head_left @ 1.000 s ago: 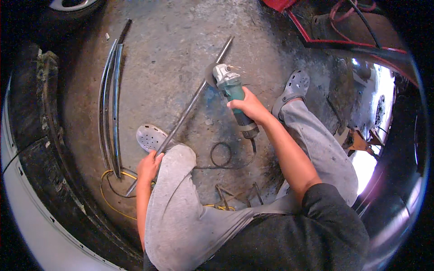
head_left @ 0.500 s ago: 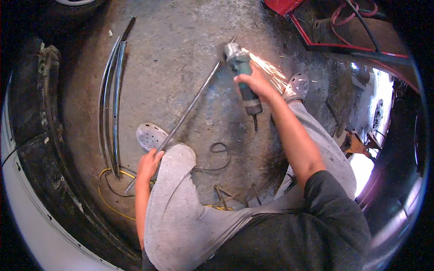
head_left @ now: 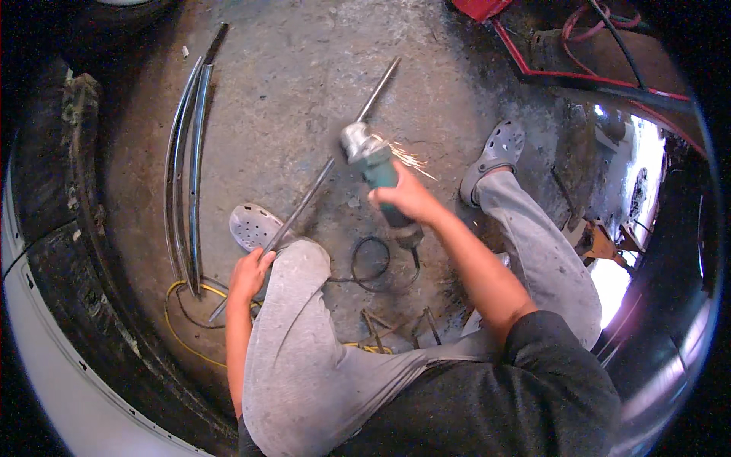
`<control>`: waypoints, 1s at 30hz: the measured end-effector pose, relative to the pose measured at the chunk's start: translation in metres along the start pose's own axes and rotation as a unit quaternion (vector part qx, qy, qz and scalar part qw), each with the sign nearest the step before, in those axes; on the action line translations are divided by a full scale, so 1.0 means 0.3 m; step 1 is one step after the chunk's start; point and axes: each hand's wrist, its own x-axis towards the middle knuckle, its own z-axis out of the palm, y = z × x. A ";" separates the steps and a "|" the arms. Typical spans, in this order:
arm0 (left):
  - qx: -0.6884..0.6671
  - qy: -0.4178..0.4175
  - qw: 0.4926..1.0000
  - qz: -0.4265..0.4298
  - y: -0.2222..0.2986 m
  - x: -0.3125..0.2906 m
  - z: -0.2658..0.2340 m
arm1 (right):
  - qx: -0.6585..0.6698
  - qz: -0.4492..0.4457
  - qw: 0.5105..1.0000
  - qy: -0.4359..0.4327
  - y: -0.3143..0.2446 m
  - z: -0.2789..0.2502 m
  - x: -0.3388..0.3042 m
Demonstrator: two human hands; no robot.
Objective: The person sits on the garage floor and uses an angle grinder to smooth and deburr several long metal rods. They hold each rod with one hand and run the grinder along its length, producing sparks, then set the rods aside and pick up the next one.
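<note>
My right hand [head_left: 401,196] is wrapped round the body of a green and black angle grinder [head_left: 378,169]. The grinder's silver head lies over the middle of a long metal rod [head_left: 304,201], and orange sparks [head_left: 403,155] fly off to its right. Its disc is blurred, so I cannot make out the exact contact. Beside my left knee, my left hand [head_left: 250,275] grips the rod near its lower end. From there the rod slants up and right across the floor, its far end bare beyond the grinder. The grinder's black cord [head_left: 365,263] loops on the floor between my legs.
Several long curved metal strips [head_left: 183,167] lie on the floor at the left. A yellow cable [head_left: 169,320] runs near my left forearm. Short metal pieces [head_left: 373,329] lie between my legs. A red-edged frame [head_left: 525,65] stands far right, an orange metal stand [head_left: 598,242] nearer.
My right hand has brought the grinder down and left along the rod, from near its far end to its middle. The spark stream is shorter. My left hand stays put.
</note>
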 end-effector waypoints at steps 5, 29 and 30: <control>-0.027 -0.009 0.999 0.018 -0.033 0.009 0.008 | 0.115 0.031 0.992 0.034 -0.110 -0.249 0.145; -0.187 -0.024 0.982 -0.025 -0.129 0.066 0.071 | 0.063 0.041 0.997 0.030 -0.165 -0.223 0.143; -0.199 -0.039 0.978 -0.040 -0.141 0.071 0.076 | 0.067 0.035 0.997 0.021 -0.165 -0.214 0.152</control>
